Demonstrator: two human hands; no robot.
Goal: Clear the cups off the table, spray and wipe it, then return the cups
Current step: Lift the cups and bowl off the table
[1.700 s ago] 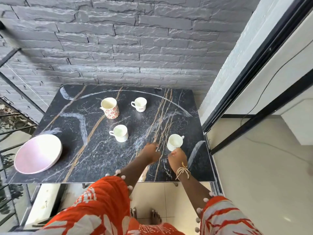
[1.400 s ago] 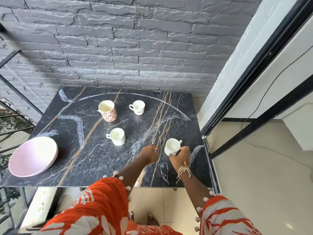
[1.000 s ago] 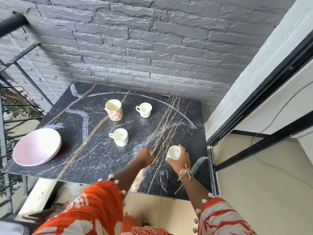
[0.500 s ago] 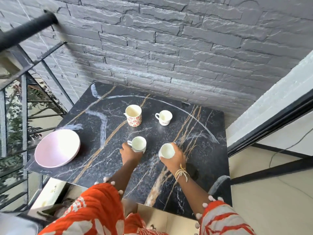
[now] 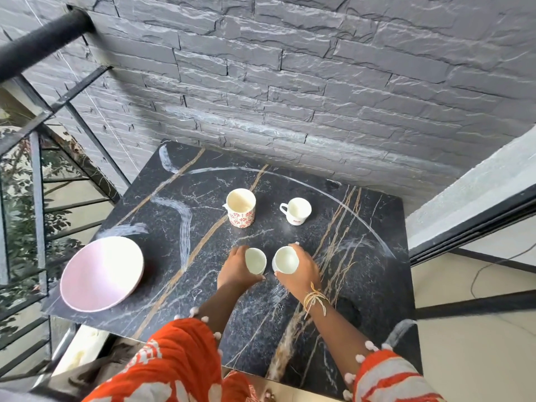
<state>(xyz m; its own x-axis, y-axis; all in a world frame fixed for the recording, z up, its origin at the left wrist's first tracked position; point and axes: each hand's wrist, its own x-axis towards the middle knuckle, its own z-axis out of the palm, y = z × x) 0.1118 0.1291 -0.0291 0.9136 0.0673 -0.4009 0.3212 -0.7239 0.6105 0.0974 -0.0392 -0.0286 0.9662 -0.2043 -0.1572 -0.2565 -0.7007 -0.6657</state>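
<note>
Cups are being cleared: one small white cup [image 5: 255, 260] is gripped by the left hand [image 5: 236, 269], and another white cup [image 5: 285, 259] is enclosed by the right hand [image 5: 301, 271], fingers wrapped around each, near the middle of the dark marble surface [image 5: 362, 256]. Behind them, a floral mug [image 5: 240, 208] and a handled cup [image 5: 295, 210] remain; a pink bowl [image 5: 102, 272] is at the left. Lifting both cups away is judged next, then fetching the rest.

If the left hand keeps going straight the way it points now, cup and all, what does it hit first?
Probably the red-patterned mug. The left hand, closed around a small white cup, points away from the person toward the wall, and that mug stands nearly straight ahead, though depth is hard to judge.
</note>
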